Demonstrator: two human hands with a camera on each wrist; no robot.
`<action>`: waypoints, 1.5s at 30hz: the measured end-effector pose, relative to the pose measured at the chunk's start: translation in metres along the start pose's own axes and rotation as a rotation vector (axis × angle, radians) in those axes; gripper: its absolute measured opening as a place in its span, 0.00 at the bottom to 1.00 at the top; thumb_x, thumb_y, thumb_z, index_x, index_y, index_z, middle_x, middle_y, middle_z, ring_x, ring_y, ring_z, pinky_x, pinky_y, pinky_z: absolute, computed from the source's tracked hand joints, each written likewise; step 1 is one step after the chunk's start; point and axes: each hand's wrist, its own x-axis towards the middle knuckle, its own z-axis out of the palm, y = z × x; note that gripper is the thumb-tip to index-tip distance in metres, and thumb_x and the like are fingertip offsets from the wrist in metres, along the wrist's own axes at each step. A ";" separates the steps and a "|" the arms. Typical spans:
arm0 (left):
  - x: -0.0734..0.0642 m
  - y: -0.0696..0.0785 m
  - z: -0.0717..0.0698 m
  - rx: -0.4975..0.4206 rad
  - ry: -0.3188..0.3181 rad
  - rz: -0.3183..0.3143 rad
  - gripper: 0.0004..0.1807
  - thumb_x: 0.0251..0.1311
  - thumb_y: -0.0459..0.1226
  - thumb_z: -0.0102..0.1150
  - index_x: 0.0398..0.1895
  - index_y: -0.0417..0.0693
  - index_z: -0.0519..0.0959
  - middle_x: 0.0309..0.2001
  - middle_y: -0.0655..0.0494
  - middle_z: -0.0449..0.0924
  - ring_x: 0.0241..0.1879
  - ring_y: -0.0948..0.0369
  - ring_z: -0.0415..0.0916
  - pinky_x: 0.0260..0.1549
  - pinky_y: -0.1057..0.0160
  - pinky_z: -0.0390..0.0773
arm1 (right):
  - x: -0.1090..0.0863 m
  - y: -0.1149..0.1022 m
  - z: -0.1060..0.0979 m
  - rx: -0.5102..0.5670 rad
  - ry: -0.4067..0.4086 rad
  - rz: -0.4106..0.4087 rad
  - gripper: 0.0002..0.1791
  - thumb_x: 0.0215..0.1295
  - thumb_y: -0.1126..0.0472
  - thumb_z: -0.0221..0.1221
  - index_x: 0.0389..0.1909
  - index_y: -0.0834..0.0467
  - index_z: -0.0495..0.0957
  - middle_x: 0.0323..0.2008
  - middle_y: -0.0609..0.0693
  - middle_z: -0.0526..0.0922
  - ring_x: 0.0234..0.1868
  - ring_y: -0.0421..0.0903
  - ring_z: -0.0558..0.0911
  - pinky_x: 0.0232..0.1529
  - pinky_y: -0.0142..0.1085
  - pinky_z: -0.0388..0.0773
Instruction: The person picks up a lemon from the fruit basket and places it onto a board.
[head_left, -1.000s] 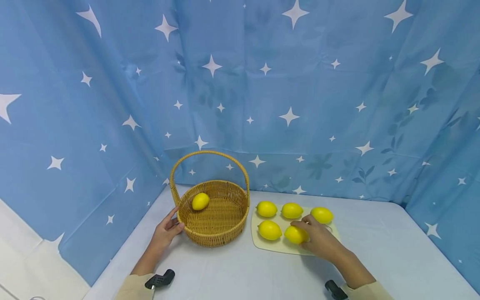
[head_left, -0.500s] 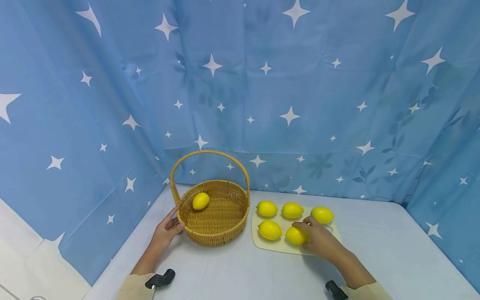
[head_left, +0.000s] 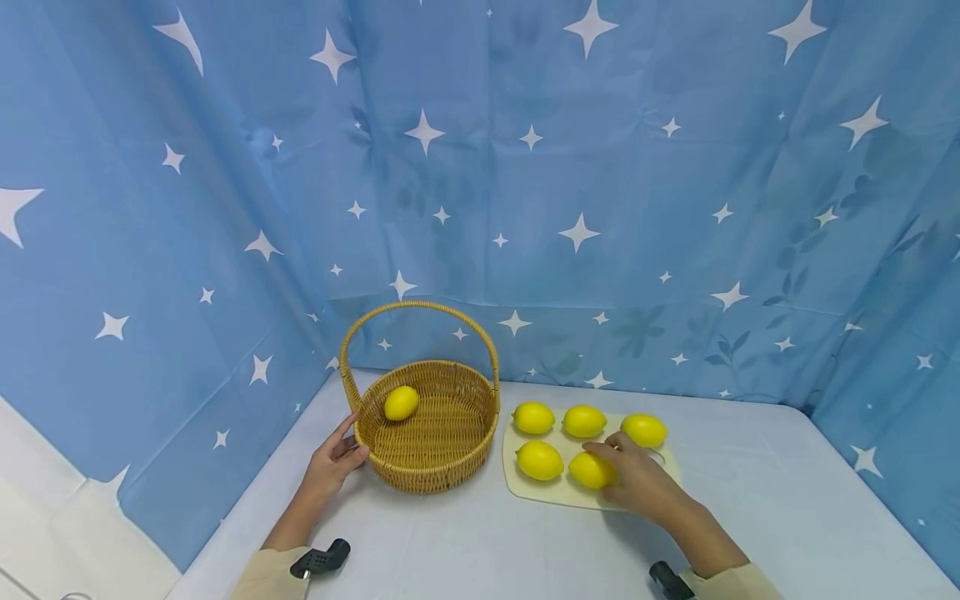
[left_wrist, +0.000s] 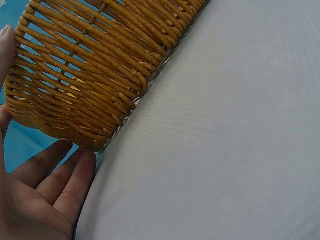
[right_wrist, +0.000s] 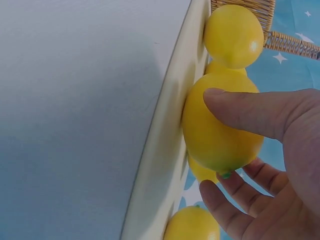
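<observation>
A round wicker basket [head_left: 431,479] with a tall arched handle stands on the left, one lemon [head_left: 401,402] inside it. My left hand [head_left: 335,461] rests against its left side. In the left wrist view, the fairly straight fingers [left_wrist: 80,175] touch the woven wall, and the thumb lies at the rim. My right hand [head_left: 641,481] grips the front right lemon [head_left: 592,471] on a pale cutting board [head_left: 543,493]. In the right wrist view, the thumb presses on this lemon's near side, with the other fingers curved behind its stem end.
Several other lemons share the board: one front left [head_left: 539,460] and a back row [head_left: 584,421]. A white-covered table [head_left: 450,542] runs under everything. Behind it hangs a blue curtain [head_left: 637,192] with white stars. Black wrist devices [head_left: 320,560] sit at both sleeves.
Almost nothing differs. The gripped lemon and the right hand stay at the same spot on the board, and the left hand stays at the basket.
</observation>
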 end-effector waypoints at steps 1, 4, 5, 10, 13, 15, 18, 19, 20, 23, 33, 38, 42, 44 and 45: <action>0.000 0.000 0.000 0.000 -0.001 0.001 0.38 0.66 0.37 0.61 0.76 0.59 0.57 0.67 0.37 0.64 0.59 0.57 0.70 0.49 0.66 0.76 | 0.000 -0.001 0.000 -0.002 0.001 0.000 0.38 0.45 0.67 0.74 0.62 0.51 0.76 0.47 0.50 0.70 0.40 0.47 0.72 0.43 0.43 0.76; 0.000 0.000 0.000 -0.003 -0.002 0.004 0.38 0.66 0.37 0.61 0.76 0.60 0.57 0.67 0.37 0.64 0.61 0.54 0.69 0.49 0.67 0.76 | 0.001 -0.003 -0.002 -0.015 0.009 -0.010 0.38 0.43 0.67 0.76 0.61 0.51 0.77 0.46 0.50 0.70 0.39 0.46 0.71 0.41 0.41 0.75; 0.000 0.000 0.000 -0.004 -0.002 0.005 0.38 0.66 0.37 0.61 0.76 0.60 0.57 0.67 0.37 0.64 0.61 0.54 0.69 0.48 0.67 0.76 | 0.002 -0.003 -0.002 -0.023 0.013 -0.017 0.38 0.43 0.66 0.76 0.60 0.51 0.78 0.46 0.49 0.70 0.39 0.46 0.71 0.41 0.41 0.76; 0.002 -0.001 0.000 -0.003 0.003 0.006 0.38 0.65 0.37 0.62 0.76 0.59 0.58 0.67 0.38 0.64 0.62 0.51 0.68 0.48 0.67 0.77 | 0.004 -0.006 -0.005 -0.054 0.032 -0.043 0.36 0.42 0.65 0.77 0.57 0.51 0.80 0.46 0.49 0.71 0.42 0.48 0.72 0.45 0.44 0.77; 0.002 -0.001 0.000 0.003 -0.001 0.001 0.38 0.65 0.37 0.62 0.76 0.59 0.57 0.67 0.37 0.64 0.63 0.49 0.67 0.49 0.66 0.77 | 0.006 -0.006 -0.006 -0.059 0.025 -0.041 0.35 0.42 0.65 0.77 0.57 0.51 0.80 0.46 0.49 0.71 0.43 0.48 0.71 0.47 0.45 0.76; 0.002 0.000 0.000 0.002 -0.004 -0.006 0.38 0.66 0.38 0.61 0.76 0.60 0.56 0.68 0.37 0.63 0.64 0.48 0.66 0.50 0.65 0.77 | 0.007 -0.006 -0.006 -0.056 0.018 -0.038 0.35 0.43 0.65 0.77 0.57 0.52 0.80 0.46 0.49 0.71 0.43 0.48 0.71 0.47 0.45 0.76; 0.002 -0.001 0.000 -0.001 -0.008 -0.007 0.39 0.66 0.38 0.61 0.77 0.61 0.55 0.68 0.37 0.62 0.64 0.48 0.65 0.50 0.66 0.76 | 0.009 -0.006 -0.005 -0.049 0.015 -0.035 0.35 0.43 0.65 0.77 0.57 0.52 0.80 0.46 0.48 0.71 0.44 0.48 0.71 0.49 0.46 0.76; 0.002 -0.001 0.000 -0.002 -0.010 -0.005 0.39 0.66 0.37 0.60 0.77 0.61 0.55 0.68 0.37 0.62 0.64 0.48 0.65 0.50 0.66 0.76 | 0.010 -0.006 -0.005 -0.046 0.014 -0.034 0.35 0.42 0.65 0.77 0.57 0.52 0.80 0.46 0.48 0.71 0.45 0.48 0.72 0.49 0.47 0.76; 0.003 -0.001 -0.001 -0.005 -0.012 -0.005 0.39 0.67 0.37 0.60 0.77 0.61 0.54 0.69 0.37 0.62 0.64 0.48 0.65 0.50 0.67 0.75 | 0.011 -0.005 -0.005 -0.042 0.012 -0.030 0.35 0.42 0.65 0.77 0.57 0.52 0.80 0.46 0.49 0.72 0.45 0.48 0.72 0.50 0.48 0.76; 0.003 -0.002 -0.001 -0.004 -0.014 -0.007 0.39 0.66 0.37 0.60 0.77 0.61 0.54 0.68 0.37 0.62 0.64 0.49 0.65 0.50 0.68 0.75 | 0.012 -0.004 -0.002 -0.042 -0.005 -0.009 0.34 0.42 0.64 0.77 0.56 0.50 0.80 0.47 0.48 0.72 0.46 0.48 0.73 0.52 0.51 0.75; 0.002 0.003 -0.001 -0.005 -0.013 -0.009 0.39 0.66 0.36 0.61 0.77 0.58 0.55 0.68 0.36 0.63 0.63 0.49 0.66 0.50 0.67 0.76 | 0.012 -0.006 -0.003 -0.056 -0.032 -0.014 0.34 0.43 0.61 0.77 0.56 0.50 0.80 0.48 0.48 0.72 0.46 0.48 0.74 0.53 0.52 0.74; 0.004 -0.001 -0.001 0.004 0.002 0.007 0.38 0.66 0.36 0.61 0.76 0.59 0.56 0.67 0.36 0.64 0.62 0.49 0.68 0.49 0.67 0.76 | 0.014 -0.006 -0.004 -0.059 -0.035 -0.018 0.35 0.43 0.59 0.78 0.57 0.50 0.80 0.49 0.48 0.73 0.47 0.48 0.74 0.54 0.52 0.74; 0.004 -0.002 -0.001 0.002 -0.002 0.017 0.38 0.66 0.36 0.61 0.76 0.57 0.56 0.66 0.36 0.65 0.61 0.50 0.69 0.49 0.67 0.76 | 0.016 -0.005 -0.003 -0.053 -0.044 -0.015 0.35 0.42 0.56 0.78 0.57 0.50 0.80 0.51 0.48 0.73 0.49 0.49 0.74 0.54 0.52 0.74; 0.004 -0.003 -0.001 0.002 -0.004 0.018 0.38 0.66 0.36 0.61 0.76 0.57 0.56 0.66 0.36 0.65 0.61 0.51 0.69 0.49 0.67 0.76 | 0.017 -0.004 -0.004 -0.051 -0.048 -0.013 0.36 0.42 0.55 0.78 0.58 0.50 0.80 0.51 0.48 0.73 0.50 0.49 0.74 0.55 0.52 0.74; 0.004 -0.002 -0.001 0.002 -0.006 0.019 0.38 0.66 0.36 0.61 0.76 0.57 0.56 0.66 0.36 0.65 0.61 0.51 0.69 0.49 0.67 0.77 | 0.018 -0.005 -0.004 -0.045 -0.052 -0.010 0.36 0.43 0.55 0.78 0.58 0.50 0.80 0.51 0.49 0.73 0.50 0.49 0.74 0.55 0.52 0.74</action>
